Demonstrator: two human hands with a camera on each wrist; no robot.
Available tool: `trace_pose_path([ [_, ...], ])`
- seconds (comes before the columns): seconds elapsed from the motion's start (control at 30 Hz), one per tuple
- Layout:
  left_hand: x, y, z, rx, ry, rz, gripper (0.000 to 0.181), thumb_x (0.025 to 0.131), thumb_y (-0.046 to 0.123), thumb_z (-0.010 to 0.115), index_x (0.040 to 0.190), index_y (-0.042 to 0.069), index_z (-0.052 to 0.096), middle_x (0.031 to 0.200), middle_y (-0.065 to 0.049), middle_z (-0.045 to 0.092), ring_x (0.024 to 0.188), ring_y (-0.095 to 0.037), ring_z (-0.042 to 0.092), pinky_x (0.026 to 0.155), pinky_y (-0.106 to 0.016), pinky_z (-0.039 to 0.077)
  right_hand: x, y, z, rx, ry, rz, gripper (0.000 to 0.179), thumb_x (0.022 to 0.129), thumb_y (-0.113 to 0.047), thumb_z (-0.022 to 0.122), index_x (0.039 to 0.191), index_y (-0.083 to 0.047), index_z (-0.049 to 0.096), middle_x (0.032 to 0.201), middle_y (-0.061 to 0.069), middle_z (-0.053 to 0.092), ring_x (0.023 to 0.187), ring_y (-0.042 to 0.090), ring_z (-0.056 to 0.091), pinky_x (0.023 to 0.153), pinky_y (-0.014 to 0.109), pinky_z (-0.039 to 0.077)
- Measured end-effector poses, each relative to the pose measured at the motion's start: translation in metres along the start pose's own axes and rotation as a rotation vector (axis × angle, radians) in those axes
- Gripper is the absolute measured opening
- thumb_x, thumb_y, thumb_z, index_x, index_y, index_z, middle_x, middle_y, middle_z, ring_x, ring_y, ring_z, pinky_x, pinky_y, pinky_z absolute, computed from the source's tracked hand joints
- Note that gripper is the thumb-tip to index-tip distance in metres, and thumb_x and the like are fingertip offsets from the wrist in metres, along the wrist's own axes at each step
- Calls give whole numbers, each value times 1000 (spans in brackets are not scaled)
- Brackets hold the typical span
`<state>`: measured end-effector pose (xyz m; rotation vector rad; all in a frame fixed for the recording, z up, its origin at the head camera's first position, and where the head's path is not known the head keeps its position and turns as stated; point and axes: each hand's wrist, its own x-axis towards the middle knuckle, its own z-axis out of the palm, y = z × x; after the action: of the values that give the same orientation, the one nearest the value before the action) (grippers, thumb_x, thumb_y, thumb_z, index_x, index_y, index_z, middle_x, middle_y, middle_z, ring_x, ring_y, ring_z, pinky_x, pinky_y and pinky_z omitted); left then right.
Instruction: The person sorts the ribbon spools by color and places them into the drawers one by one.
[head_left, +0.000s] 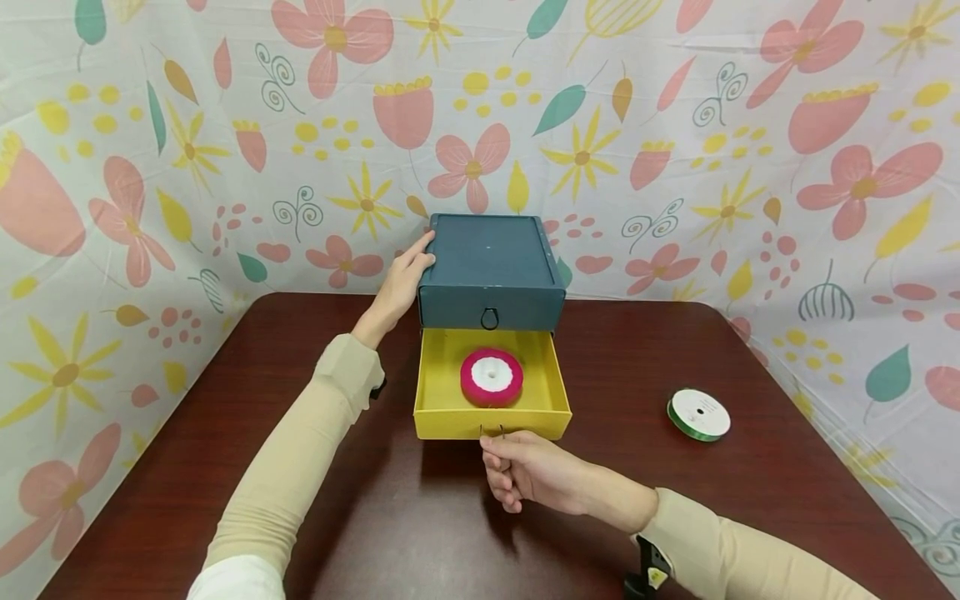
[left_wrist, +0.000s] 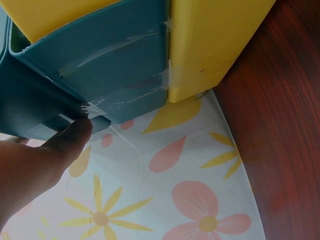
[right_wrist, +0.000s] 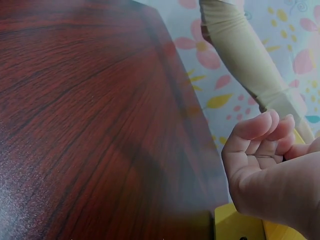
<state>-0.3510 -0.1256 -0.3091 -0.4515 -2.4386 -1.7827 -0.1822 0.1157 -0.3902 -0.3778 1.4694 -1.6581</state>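
Note:
In the head view a small dark teal drawer cabinet [head_left: 489,250] stands towards the back of the table, its lower yellow drawer [head_left: 491,423] pulled out. Inside that drawer lies a spool of magenta ribbon [head_left: 492,377] with a white face. My right hand [head_left: 543,475] pinches the drawer's thin dark pull loop [head_left: 502,430] between thumb and index finger, other fingers loosely curled. My left hand [head_left: 401,283] rests against the cabinet's upper left side. In the left wrist view its thumb [left_wrist: 75,137] touches the teal wall.
A spool of green ribbon [head_left: 699,414] with a white face lies on the dark red wooden table [head_left: 300,467], right of the cabinet. The upper teal drawer, with a black loop [head_left: 489,318], is closed. A flower-patterned cloth [head_left: 480,100] hangs behind the table.

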Motion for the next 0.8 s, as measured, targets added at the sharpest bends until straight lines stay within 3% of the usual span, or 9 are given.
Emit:
trace_pose_path([
  [0.27, -1, 4, -2, -25, -27, -23, 54, 103, 30, 35, 155, 27, 23, 162, 1, 18, 151, -21, 15, 122, -47, 17, 2, -3, 1, -12, 16, -6, 38, 104, -32, 39, 72, -12, 41, 60, -3, 42, 53, 11, 44, 54, 23, 41],
  [0.53, -19, 31, -3, 5, -36, -37, 55, 102, 25, 34, 156, 19, 23, 162, -5, 18, 151, -24, 16, 121, -47, 19, 4, -5, 3, -23, 27, -11, 38, 104, -31, 38, 72, -12, 40, 60, -3, 42, 53, 11, 44, 54, 23, 40],
  [0.8, -20, 32, -3, 7, -39, -36, 55, 102, 24, 33, 156, 18, 22, 162, -5, 18, 151, -24, 16, 122, -46, 18, 5, -8, 2, -30, 40, -17, 39, 104, -30, 36, 70, -12, 40, 59, -4, 43, 53, 11, 44, 54, 23, 40],
])
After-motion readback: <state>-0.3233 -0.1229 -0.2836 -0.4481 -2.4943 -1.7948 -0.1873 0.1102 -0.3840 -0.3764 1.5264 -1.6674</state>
